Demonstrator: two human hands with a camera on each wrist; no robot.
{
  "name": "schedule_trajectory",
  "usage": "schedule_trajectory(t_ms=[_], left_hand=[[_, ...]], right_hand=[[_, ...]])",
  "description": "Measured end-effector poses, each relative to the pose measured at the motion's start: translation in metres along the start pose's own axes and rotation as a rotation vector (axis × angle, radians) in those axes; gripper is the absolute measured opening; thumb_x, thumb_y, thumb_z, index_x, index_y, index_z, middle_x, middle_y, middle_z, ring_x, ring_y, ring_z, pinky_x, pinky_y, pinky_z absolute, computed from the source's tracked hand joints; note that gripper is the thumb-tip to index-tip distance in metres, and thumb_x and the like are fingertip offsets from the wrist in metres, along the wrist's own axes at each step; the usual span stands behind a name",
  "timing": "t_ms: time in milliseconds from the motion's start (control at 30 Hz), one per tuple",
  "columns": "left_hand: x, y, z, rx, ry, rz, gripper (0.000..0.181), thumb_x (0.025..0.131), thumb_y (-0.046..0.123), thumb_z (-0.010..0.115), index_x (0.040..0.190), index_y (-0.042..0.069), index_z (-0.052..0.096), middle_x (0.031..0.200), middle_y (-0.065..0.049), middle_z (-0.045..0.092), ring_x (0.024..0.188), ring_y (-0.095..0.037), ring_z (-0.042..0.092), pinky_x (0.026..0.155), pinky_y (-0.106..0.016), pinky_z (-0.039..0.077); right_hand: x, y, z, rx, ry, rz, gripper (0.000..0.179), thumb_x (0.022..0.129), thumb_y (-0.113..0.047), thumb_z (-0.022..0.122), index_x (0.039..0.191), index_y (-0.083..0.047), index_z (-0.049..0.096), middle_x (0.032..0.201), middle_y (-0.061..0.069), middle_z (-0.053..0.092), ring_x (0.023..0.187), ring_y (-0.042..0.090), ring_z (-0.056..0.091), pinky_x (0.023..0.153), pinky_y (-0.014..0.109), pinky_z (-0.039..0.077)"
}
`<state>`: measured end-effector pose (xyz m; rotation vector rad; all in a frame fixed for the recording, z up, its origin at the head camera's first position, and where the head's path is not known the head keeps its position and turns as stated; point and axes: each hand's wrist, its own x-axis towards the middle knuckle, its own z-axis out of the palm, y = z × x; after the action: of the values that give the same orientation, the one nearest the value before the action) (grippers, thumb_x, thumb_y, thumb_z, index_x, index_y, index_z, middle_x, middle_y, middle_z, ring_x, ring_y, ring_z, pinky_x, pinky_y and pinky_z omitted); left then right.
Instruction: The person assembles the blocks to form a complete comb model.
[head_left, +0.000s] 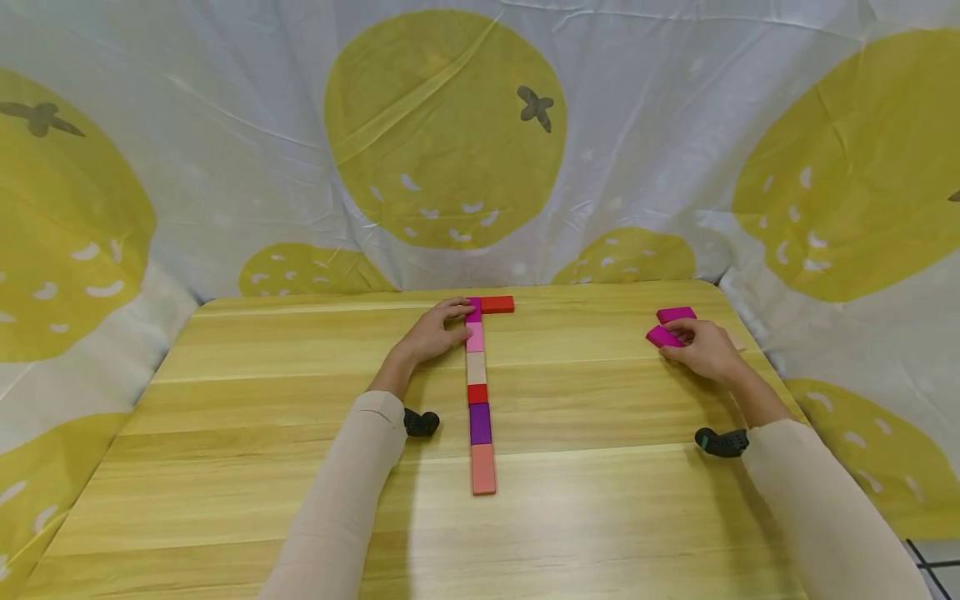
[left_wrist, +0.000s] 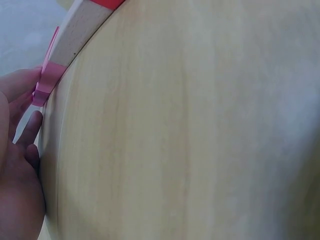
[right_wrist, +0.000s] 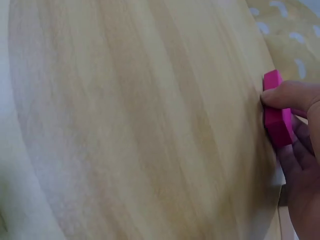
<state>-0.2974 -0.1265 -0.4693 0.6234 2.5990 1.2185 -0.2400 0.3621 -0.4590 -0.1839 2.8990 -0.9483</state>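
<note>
A straight column of flat coloured blocks runs down the table: a magenta block (head_left: 473, 312) on top, then a pink block (head_left: 475, 337), a beige block (head_left: 476, 367), a small red block (head_left: 477, 394), a purple block (head_left: 480, 423) and a salmon block (head_left: 483, 469). A longer red block (head_left: 498, 305) lies crosswise, touching the top one's right side. My left hand (head_left: 435, 333) rests its fingertips on the magenta block and touches the pink one's left edge. At the right, my right hand (head_left: 705, 348) pinches another magenta block (right_wrist: 278, 125) between thumb and fingers.
Just behind the right hand lies one more magenta block (head_left: 677, 314). A pale block (head_left: 738, 342) is partly hidden beyond that hand. The wooden table (head_left: 225, 467) ends at a fruit-printed cloth (head_left: 637, 167) at the back and sides.
</note>
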Motion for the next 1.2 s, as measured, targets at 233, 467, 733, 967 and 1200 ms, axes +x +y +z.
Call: schedule_trajectory(t_ms=[233, 467, 733, 967, 1200], left_hand=[[-0.001, 0.0, -0.001, 0.003, 0.011, 0.01, 0.05, 0.103, 0.016, 0.065, 0.15, 0.004, 0.054, 0.164, -0.012, 0.035, 0.153, -0.032, 0.025, 0.122, -0.049, 0.023], [-0.003, 0.002, -0.001, -0.003, 0.013, 0.02, 0.05, 0.103, 0.014, 0.064, 0.15, 0.001, 0.053, 0.163, -0.013, 0.035, 0.152, -0.034, 0.025, 0.122, -0.051, 0.023], [-0.002, 0.002, 0.001, -0.011, 0.01, 0.017, 0.049, 0.104, 0.014, 0.064, 0.15, 0.002, 0.054, 0.163, -0.013, 0.035, 0.152, -0.034, 0.025, 0.122, -0.051, 0.023], [-0.003, 0.002, 0.002, -0.019, 0.006, 0.005, 0.049, 0.104, 0.015, 0.064, 0.151, 0.003, 0.054, 0.164, -0.012, 0.034, 0.153, -0.033, 0.024, 0.122, -0.051, 0.023], [-0.002, 0.001, 0.002, -0.024, 0.02, 0.02, 0.049, 0.103, 0.014, 0.064, 0.15, 0.001, 0.054, 0.163, -0.012, 0.036, 0.152, -0.033, 0.025, 0.122, -0.05, 0.023]], right_hand=[[0.009, -0.019, 0.002, 0.029, -0.024, -0.045, 0.048, 0.094, -0.016, 0.076, 0.136, 0.005, 0.063, 0.129, 0.029, 0.061, 0.116, 0.044, 0.059, 0.091, 0.051, 0.051], [0.022, -0.04, 0.011, 0.06, -0.056, -0.103, 0.043, 0.092, -0.009, 0.077, 0.132, 0.003, 0.066, 0.12, 0.026, 0.066, 0.11, 0.04, 0.062, 0.087, 0.046, 0.052], [0.037, -0.063, 0.033, 0.079, -0.086, -0.188, 0.04, 0.093, -0.004, 0.075, 0.132, 0.004, 0.066, 0.123, 0.026, 0.066, 0.113, 0.042, 0.064, 0.093, 0.052, 0.052], [0.046, -0.083, 0.054, 0.051, -0.077, -0.268, 0.037, 0.094, -0.001, 0.071, 0.131, 0.003, 0.069, 0.126, 0.023, 0.066, 0.112, 0.039, 0.063, 0.097, 0.053, 0.052], [0.056, -0.102, 0.067, 0.036, -0.05, -0.353, 0.037, 0.094, 0.003, 0.069, 0.131, 0.005, 0.068, 0.131, 0.024, 0.064, 0.118, 0.039, 0.06, 0.098, 0.053, 0.051]])
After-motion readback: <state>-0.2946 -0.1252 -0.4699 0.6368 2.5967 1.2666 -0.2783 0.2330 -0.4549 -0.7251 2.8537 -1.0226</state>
